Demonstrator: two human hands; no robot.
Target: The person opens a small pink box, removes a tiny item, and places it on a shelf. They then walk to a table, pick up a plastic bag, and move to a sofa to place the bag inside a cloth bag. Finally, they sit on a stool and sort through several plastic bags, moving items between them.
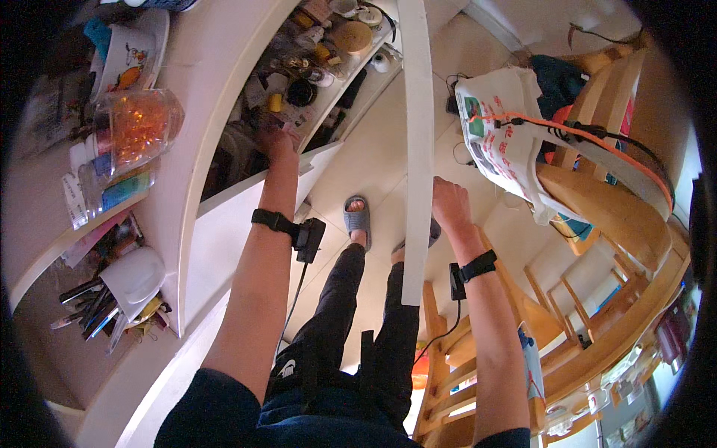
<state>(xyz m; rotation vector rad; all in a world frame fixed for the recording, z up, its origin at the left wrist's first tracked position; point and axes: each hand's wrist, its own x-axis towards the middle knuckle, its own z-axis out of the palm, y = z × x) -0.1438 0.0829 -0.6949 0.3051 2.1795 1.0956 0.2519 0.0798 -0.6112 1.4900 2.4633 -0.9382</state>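
Note:
My left hand point(279, 141) reaches into a white cabinet, among crowded small items on its shelf. Blur and shadow hide the fingertips, so whether they grip anything is unclear. Just beyond them are a yellow cap point(275, 103), a round black container point(301, 92) and a small bottle point(320, 77). An open white cabinet door point(419, 140) stands out from the cabinet, seen edge-on from above. My right hand point(451, 203) is curled against or close beside the door's outer face. The door edge partly hides its fingers, and I cannot tell whether it grips the door.
Left, shelves carry a clear cup with orange contents point(140, 131) and a white holder of pens point(134, 277). Right, a white printed bag point(498, 134) and an orange cable point(610, 137) hang by a wooden chair point(605, 213). My slippered foot point(357, 215) rests on floor tiles.

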